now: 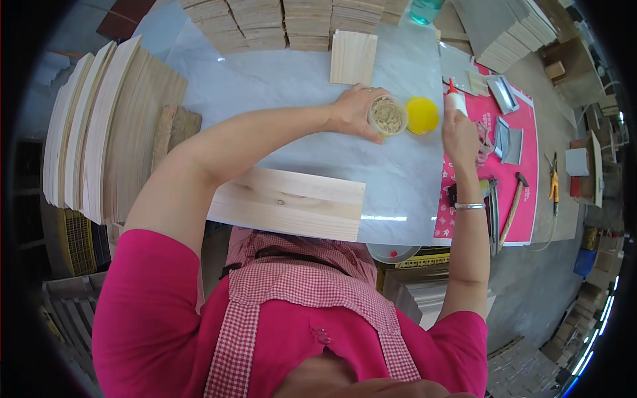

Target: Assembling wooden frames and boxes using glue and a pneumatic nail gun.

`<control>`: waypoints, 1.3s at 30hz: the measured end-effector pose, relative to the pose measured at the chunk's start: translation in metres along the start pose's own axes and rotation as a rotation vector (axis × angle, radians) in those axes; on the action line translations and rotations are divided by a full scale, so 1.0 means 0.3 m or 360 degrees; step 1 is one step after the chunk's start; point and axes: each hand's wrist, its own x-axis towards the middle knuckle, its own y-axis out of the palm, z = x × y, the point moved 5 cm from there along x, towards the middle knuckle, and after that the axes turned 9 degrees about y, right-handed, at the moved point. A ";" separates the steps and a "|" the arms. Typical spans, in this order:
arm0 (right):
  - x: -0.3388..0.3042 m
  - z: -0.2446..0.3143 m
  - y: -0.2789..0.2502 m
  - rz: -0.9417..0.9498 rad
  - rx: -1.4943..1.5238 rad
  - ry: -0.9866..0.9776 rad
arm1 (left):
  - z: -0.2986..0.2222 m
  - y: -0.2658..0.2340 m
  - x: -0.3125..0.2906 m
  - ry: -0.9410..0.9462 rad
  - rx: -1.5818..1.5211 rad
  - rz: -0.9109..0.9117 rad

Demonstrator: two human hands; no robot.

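My left hand [358,109] is wrapped round a small clear tub [389,115] of lumpy beige paste, its open top facing up. Right beside the tub lies a round yellow lid [423,115]. My right hand [460,138] grips a white squeeze bottle [454,101] with a red pointed tip, over the edge of the pink sheet. Near my body, a long pale wooden board [292,202] lies flat under my left forearm. A shorter wooden piece [353,57] rests just beyond my left hand.
Stacked wooden boards [113,132] stand at the left, with more stacks [259,20] along the far edge. On the pink sheet [524,205] at the right are a hammer [512,205], metal scrapers [508,140] and a crumpled cloth [484,144]. Orange-handled pliers [554,182] lie farther right.
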 end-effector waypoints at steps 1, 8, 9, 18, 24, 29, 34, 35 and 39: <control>-0.007 0.003 -0.012 -0.0059 -0.0055 0.0020 | 0.004 0.002 -0.005 0.0021 -0.0014 0.0007; -0.168 0.229 -0.072 -0.0008 0.0546 -0.0761 | 0.009 -0.003 -0.017 0.0012 0.0022 -0.0005; -0.183 0.248 -0.064 0.0146 0.0606 -0.0809 | 0.008 -0.001 -0.015 0.0012 0.0019 -0.0003; -0.165 0.262 0.057 0.0118 0.0322 -0.0953 | -0.010 0.001 -0.005 -0.0028 -0.0010 0.0062; -0.153 0.279 0.080 0.0101 0.0316 -0.0927 | 0.003 -0.011 -0.018 0.0026 0.0038 -0.0011; -0.169 0.303 0.064 0.0133 0.0093 -0.1032 | 0.005 -0.004 -0.019 -0.0018 0.0004 0.0084; -0.162 0.306 0.095 0.0130 -0.0042 -0.0989 | 0.007 -0.009 -0.019 -0.0020 0.0023 0.0100; -0.159 0.302 0.103 0.0153 -0.0010 -0.0986 | 0.004 -0.010 -0.018 -0.0010 0.0023 0.0098; -0.142 0.285 0.122 0.0269 0.0139 -0.0940 | -0.004 -0.010 -0.020 0.0006 0.0015 0.0093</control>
